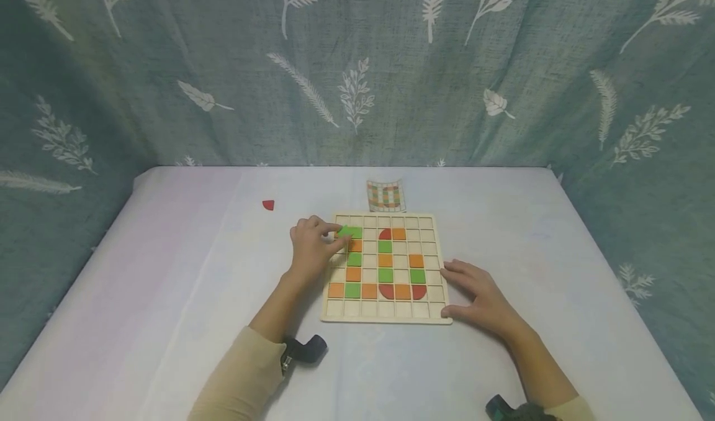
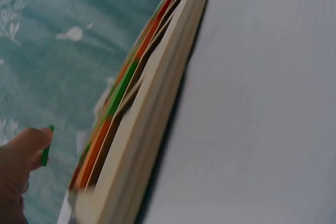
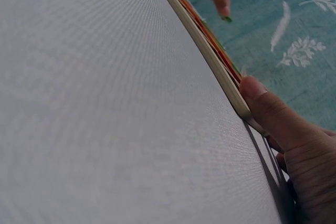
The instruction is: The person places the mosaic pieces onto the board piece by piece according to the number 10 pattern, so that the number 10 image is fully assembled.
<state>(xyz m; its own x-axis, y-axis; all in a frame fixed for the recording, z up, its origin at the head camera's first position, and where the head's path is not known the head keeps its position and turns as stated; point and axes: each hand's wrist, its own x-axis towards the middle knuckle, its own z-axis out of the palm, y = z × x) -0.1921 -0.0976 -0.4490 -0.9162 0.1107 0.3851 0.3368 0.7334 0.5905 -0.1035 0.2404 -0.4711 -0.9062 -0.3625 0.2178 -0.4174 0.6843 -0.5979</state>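
Note:
Over the upper left of a wooden grid board [image 1: 385,319], my left hand [image 1: 309,247] pinches a small green tile [image 2: 48,146] between thumb and fingertips. In the left wrist view the tile is held edge-on, above the board's surface. Orange squares [image 1: 353,274], green squares [image 1: 354,259] and red rounded pieces [image 1: 386,292] lie in the board's cells. My right hand [image 1: 475,297] rests against the board's right side, fingers fairly straight. Its thumb [image 3: 253,87] touches the edge near the lower right corner.
A printed pattern card [image 1: 386,196] lies just behind the board. To the left, a red rounded piece [image 1: 269,205] lies alone on the white tabletop [image 1: 167,272]. Green leaf-patterned cloth [image 1: 357,67] hangs at the back and sides.

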